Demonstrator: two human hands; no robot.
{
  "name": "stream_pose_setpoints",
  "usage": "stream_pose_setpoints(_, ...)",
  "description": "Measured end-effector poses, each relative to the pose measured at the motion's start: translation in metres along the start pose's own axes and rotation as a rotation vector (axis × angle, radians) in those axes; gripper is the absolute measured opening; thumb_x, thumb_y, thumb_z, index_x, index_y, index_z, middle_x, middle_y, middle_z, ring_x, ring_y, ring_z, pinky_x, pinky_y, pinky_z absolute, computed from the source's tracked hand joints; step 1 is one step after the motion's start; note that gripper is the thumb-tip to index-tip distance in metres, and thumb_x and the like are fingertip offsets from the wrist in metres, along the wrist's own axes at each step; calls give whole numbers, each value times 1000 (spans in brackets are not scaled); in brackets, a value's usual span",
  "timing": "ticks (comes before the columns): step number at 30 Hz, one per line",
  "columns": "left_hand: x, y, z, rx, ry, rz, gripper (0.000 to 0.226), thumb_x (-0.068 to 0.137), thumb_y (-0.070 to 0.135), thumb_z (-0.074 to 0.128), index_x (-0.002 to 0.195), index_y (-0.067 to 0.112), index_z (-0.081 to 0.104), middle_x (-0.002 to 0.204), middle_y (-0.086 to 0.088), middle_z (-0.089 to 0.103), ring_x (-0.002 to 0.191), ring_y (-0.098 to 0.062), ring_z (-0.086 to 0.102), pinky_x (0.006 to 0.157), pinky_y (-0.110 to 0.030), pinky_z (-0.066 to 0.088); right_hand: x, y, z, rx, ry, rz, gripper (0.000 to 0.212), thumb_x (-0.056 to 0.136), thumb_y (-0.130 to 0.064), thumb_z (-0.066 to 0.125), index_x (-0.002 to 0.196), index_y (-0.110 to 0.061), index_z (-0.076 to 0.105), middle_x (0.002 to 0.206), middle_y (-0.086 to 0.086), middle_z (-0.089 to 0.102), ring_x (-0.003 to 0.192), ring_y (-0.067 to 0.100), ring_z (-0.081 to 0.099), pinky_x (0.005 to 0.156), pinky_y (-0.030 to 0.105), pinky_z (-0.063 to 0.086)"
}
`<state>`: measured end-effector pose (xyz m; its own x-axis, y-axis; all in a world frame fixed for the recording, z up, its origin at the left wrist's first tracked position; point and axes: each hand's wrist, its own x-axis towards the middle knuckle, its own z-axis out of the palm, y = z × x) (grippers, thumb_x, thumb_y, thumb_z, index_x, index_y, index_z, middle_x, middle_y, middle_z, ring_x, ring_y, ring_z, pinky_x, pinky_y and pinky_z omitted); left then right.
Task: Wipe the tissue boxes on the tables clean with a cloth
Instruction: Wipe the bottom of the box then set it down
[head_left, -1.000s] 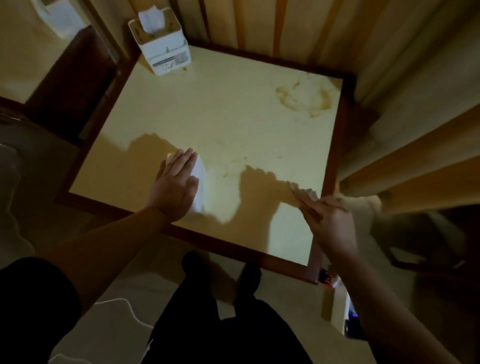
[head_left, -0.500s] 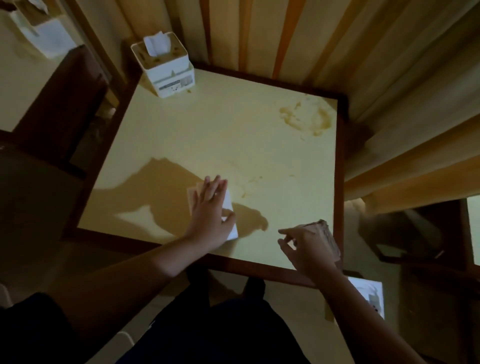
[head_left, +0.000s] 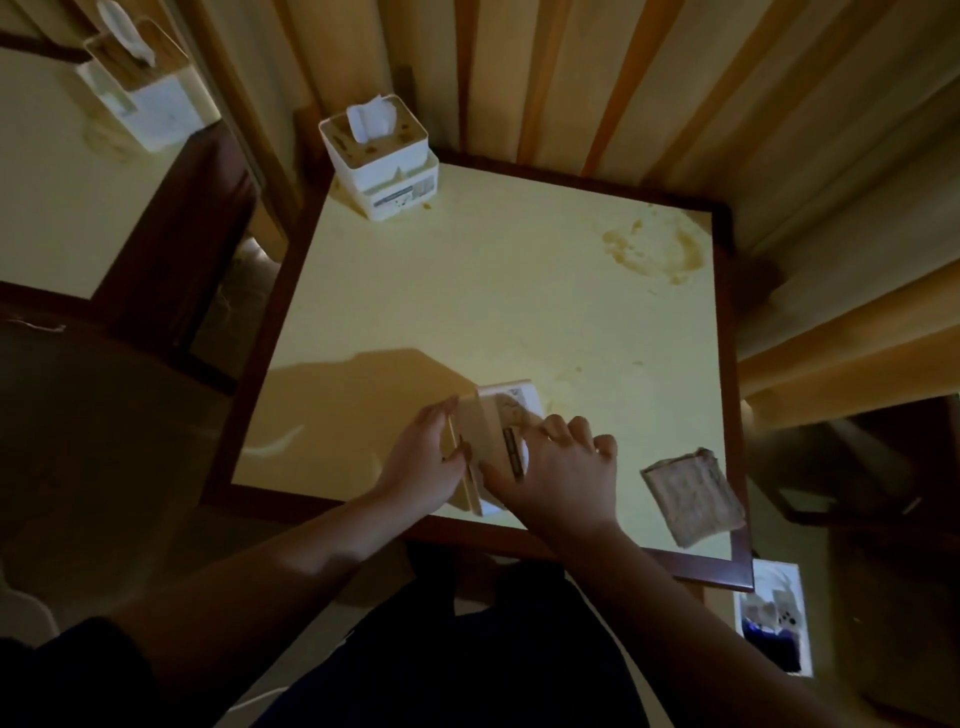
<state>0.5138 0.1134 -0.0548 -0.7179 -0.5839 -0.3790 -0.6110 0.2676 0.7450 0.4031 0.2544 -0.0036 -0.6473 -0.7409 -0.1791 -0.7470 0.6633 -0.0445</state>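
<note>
A white tissue box (head_left: 521, 399) lies near the front edge of the yellow table (head_left: 493, 312). Its beige lid (head_left: 485, 431) is tilted up on edge. My left hand (head_left: 423, 460) grips the lid's left edge. The fingers of my right hand (head_left: 558, 467) curl over the box from the right. A brownish folded cloth (head_left: 693, 496) lies flat at the table's front right, apart from both hands. A second tissue box (head_left: 376, 156), white with brown spots on its top, stands at the far left corner.
A brown smear (head_left: 657, 249) stains the far right of the tabletop. A third tissue box (head_left: 143, 91) stands on the neighbouring table at the upper left. Striped curtains hang behind. A white packet (head_left: 774, 623) lies on the floor at the lower right.
My right hand has let go of the cloth, which now lies on the table, and has moved left onto the near box. My left hand has shifted from pressing flat to gripping the raised lid.
</note>
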Motion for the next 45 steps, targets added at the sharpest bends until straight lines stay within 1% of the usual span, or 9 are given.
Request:
stream_pose_setpoints(3,3,-1,8,83,-13,59,72,103,31,62,164,21,25,167,2,29,151,-23,32,115,-28,31,-2,-1,-1,-27,-48,34,70,81,-82,47,132,-36,63,108,-5,69,104,27,59,84,44,37)
stream_pose_setpoints(6,12,4,21,180,-36,117,79,104,38,58,167,18,14,173,0,12,158,-24,17,125,-41,26,0,2,-7,-3,-33,60,64,82,-73,47,135,-40,60,97,-5,68,95,27,59,78,41,35)
stream_pose_setpoints(13,36,35,42,371,-108,325,74,107,32,46,167,20,5,174,7,-10,161,-23,-5,129,-53,4,3,42,-6,67,-40,242,51,86,-71,56,111,-30,73,98,-3,71,97,26,63,87,43,41)
stream_pose_setpoints(18,44,48,54,523,-139,411,75,106,36,42,167,18,2,175,5,-8,161,-24,-7,127,-58,2,3,62,18,232,-80,335,50,87,-68,54,109,-28,75,101,-7,79,96,25,73,93,44,53)
stream_pose_setpoints(24,45,32,44,714,-157,422,76,106,41,40,167,18,2,175,4,-9,161,-24,-9,127,-61,-5,12,43,43,457,-164,346,49,85,-56,72,125,-29,72,104,-12,80,104,17,74,93,42,57)
stream_pose_setpoints(35,40,17,27,928,-153,303,73,106,37,39,167,16,5,175,0,-4,161,-27,-7,124,-67,-3,25,26,82,714,-357,258,43,87,-45,74,129,-35,70,90,-17,76,81,9,71,67,29,52)
stream_pose_setpoints(40,39,23,34,924,-137,198,75,104,36,44,167,17,6,175,-2,-4,160,-30,-10,125,-65,-9,18,78,87,838,-384,85,30,93,-27,75,122,-37,74,91,-15,76,78,0,70,75,26,58)
stream_pose_setpoints(43,40,35,48,889,-114,196,78,100,38,48,166,19,11,174,-4,3,161,-31,-5,126,-62,-8,8,136,88,741,-300,72,28,95,-28,73,120,-40,72,95,-20,75,86,-2,68,74,18,53)
stream_pose_setpoints(45,42,43,64,828,-96,263,74,98,36,50,164,18,22,173,-6,15,161,-31,3,127,-60,-3,6,180,88,608,-202,76,22,94,-25,73,114,-35,75,101,-18,77,87,3,68,79,23,54)
